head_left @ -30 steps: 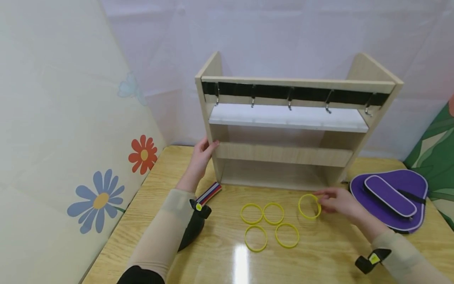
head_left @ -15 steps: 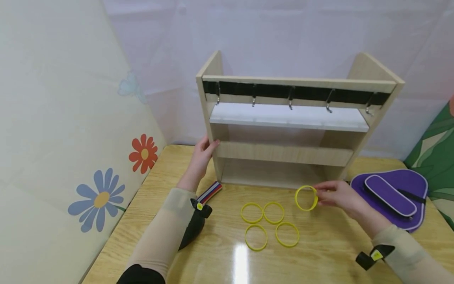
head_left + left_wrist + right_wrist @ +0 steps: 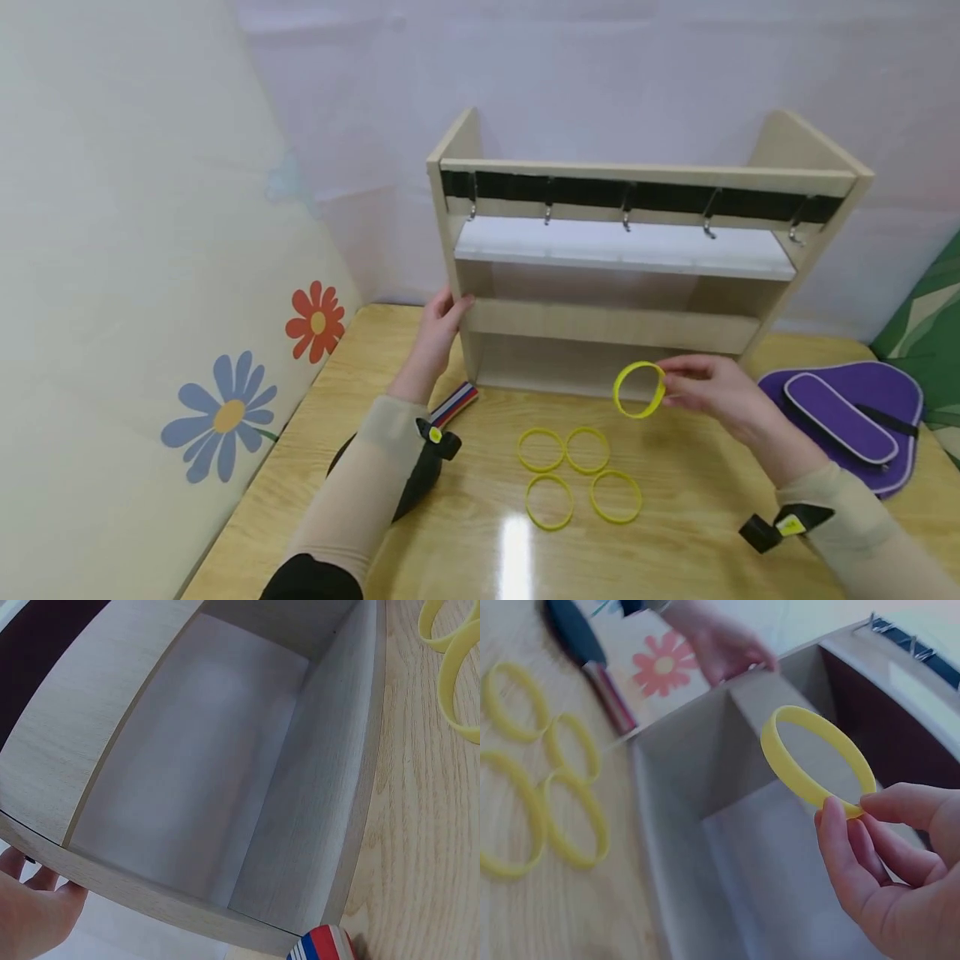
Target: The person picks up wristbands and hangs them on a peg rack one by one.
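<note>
The right hand (image 3: pixel 712 392) grasps a yellow ring (image 3: pixel 789 771), its near edge pinched between thumb and fingertips. In the head view the ring sits directly left of the hand, raised off the worktop (image 3: pixel 690 533), standing roughly upright in front of the lower compartment of a wooden rack (image 3: pixel 607 323). The rest of the ring extends free beyond the fingertips. The left hand (image 3: pixel 438 333) grips the rack's left side panel, thumb at the front edge. Four other yellow rings (image 3: pixel 537 825) lie flat on the worktop, nearer than the rack and left of the right hand. A purple case (image 3: pixel 836 412) lies to the right; a dark paddle (image 3: pixel 574 634) with a striped handle lies left, partly hidden by the left arm in the head view.
</note>
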Motion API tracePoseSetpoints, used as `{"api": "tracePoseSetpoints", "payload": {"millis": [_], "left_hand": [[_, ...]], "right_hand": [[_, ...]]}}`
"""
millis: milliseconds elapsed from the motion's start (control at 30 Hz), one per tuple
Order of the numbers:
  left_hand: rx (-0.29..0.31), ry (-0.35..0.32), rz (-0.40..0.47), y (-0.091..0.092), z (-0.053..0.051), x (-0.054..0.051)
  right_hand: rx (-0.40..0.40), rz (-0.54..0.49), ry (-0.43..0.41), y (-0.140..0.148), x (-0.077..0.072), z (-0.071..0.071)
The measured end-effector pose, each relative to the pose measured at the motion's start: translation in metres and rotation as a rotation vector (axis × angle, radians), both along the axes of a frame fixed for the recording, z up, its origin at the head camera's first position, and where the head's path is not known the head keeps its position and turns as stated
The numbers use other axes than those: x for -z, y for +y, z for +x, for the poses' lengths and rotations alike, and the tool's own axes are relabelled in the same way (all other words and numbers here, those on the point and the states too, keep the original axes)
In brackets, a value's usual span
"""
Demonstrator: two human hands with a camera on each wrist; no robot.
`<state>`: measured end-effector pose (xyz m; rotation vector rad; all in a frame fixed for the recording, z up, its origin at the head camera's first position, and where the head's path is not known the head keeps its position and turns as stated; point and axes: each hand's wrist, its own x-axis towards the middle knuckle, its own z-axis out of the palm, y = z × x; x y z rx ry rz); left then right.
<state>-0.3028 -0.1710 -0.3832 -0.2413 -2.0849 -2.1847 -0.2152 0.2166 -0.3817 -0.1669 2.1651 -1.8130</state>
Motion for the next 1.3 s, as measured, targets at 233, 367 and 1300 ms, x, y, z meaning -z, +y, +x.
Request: {"api": "tracePoseSetpoints", "payload": {"millis": [233,367,1300], "left_hand": [[-0.018,-0.016,0.032,0.003,-0.003,0.002],[-0.022,-0.017,0.030,0.005,-0.002,0.001],[-0.052,-0.020,0.006,0.006,0.002,0.000]], "right_hand": [[-0.014,-0.149,0.034,-0.015,-0.015,-0.002],[-0.008,-0.162,0.043,-0.023,-0.025,-0.003],[-0.131,-0.421,0.050,-0.102,-0.093,-0.017]]}}
